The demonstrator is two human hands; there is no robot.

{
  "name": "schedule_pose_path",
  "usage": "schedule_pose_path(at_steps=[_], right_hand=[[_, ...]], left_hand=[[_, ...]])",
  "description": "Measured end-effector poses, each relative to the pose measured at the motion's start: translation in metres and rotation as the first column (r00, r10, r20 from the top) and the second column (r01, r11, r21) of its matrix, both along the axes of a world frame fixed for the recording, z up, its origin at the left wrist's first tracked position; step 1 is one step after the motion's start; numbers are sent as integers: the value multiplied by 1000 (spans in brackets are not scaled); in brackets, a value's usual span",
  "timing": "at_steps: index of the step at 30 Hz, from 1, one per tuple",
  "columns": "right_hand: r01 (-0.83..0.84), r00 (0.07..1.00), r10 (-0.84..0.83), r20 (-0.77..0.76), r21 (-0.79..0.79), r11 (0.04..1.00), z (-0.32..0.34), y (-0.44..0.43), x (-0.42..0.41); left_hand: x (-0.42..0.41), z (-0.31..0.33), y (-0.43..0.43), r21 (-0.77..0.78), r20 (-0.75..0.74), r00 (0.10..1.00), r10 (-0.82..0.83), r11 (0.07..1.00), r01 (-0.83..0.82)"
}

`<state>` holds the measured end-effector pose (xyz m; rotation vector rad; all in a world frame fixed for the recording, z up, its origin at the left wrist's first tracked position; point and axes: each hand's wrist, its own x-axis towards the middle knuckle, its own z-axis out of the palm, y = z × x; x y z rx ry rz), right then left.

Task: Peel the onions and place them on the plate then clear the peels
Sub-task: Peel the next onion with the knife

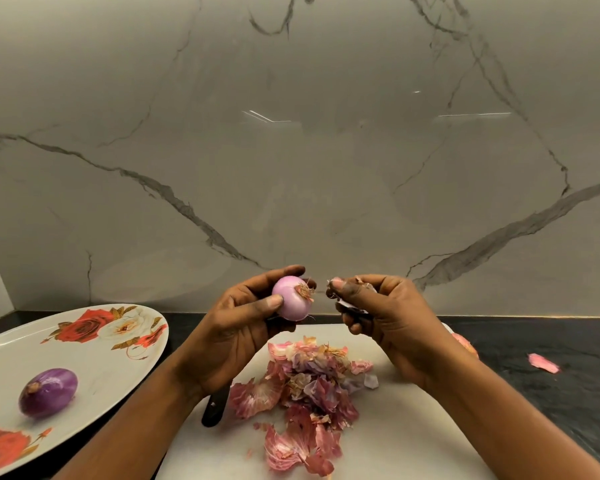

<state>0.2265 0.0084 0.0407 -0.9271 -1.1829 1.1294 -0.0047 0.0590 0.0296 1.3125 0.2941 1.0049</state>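
Note:
My left hand [238, 325] grips a pale pink peeled onion [291, 299] above the white cutting board [395, 438], its root end facing right. Just to its right, my right hand [383, 315] pinches a scrap of onion peel [352, 304] between thumb and fingers. A heap of pink and purple peels [303, 393] lies on the board below both hands. One darker purple peeled onion [48, 392] rests on the floral plate [118, 368] at the left.
A black knife handle [214, 408] pokes out from under my left wrist at the board's left edge. A loose peel [542, 362] lies on the dark counter [551, 386] at the right, another [465, 342] behind my right wrist. A marble wall stands close behind.

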Motion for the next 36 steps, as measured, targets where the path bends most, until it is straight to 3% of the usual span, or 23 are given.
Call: schedule_pose_path(at_steps=[5,8,11,14,23,28,32,34,36], right_hand=[[22,973,-39,229,79,997,-2,-4,-2],[-22,910,-33,414,128,992,-6,-7,-7],[18,838,-144,526,238,971,-9,-6,-9],[73,809,-249,532,329,942,-11,-4,-9],[81,836,-278,473,394,915,-18,2,-7],[94,697,-440,566,536,839,-23,2,-9],[27,589,-462,664,554,832,-21,1,-12],[25,596,-456,661,552,834,-20,0,-13],[20,683,-372,629,493,870,-18,-2,-16]], left_hand=[[-1,-1,4,-117,48,993,107,988,-101],[0,-3,5,-103,10,987,160,982,-159],[2,-6,5,-55,-70,979,189,980,-193],[4,-8,6,-23,-126,975,185,982,-189],[6,-7,2,48,-183,970,162,987,-156],[7,-9,2,63,-205,961,188,982,-179],[6,-9,2,59,-209,963,170,985,-161],[6,-8,1,43,-182,973,142,990,-136],[5,-6,0,16,-149,984,102,995,-101]])
